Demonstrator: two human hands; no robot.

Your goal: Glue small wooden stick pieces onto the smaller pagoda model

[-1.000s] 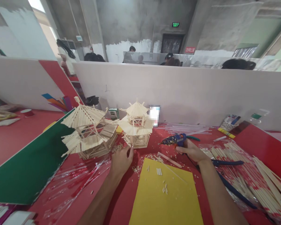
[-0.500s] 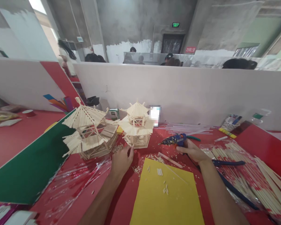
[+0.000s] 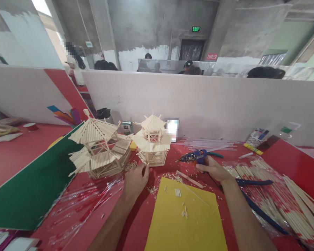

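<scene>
A small two-tiered pavilion model (image 3: 153, 139) of pale wooden sticks stands upright in the middle of the table. My left hand (image 3: 136, 178) is closed at the front left corner of its base, thumb and fingers pinched there; the fingertips are partly hidden. In my right hand (image 3: 216, 169) is a blue hot glue gun (image 3: 195, 156), its speckled nozzle pointing left toward the model, with a gap between them. A larger stick pavilion (image 3: 101, 150) sits to the left. Below the hands lies a yellow sheet (image 3: 187, 226) with several short cut stick pieces (image 3: 178, 192) on it.
Dark-handled pliers (image 3: 253, 182) and bagged wooden sticks (image 3: 274, 202) lie at right. Clear glue sticks (image 3: 209, 144) rest along the white partition (image 3: 199, 104). A green board (image 3: 36, 188) leans at left beside clear plastic wrapping (image 3: 81, 205). People's heads show beyond the partition.
Both hands, the glue gun and the models hold nearly the same places. Only a slight shift of the whole view shows.
</scene>
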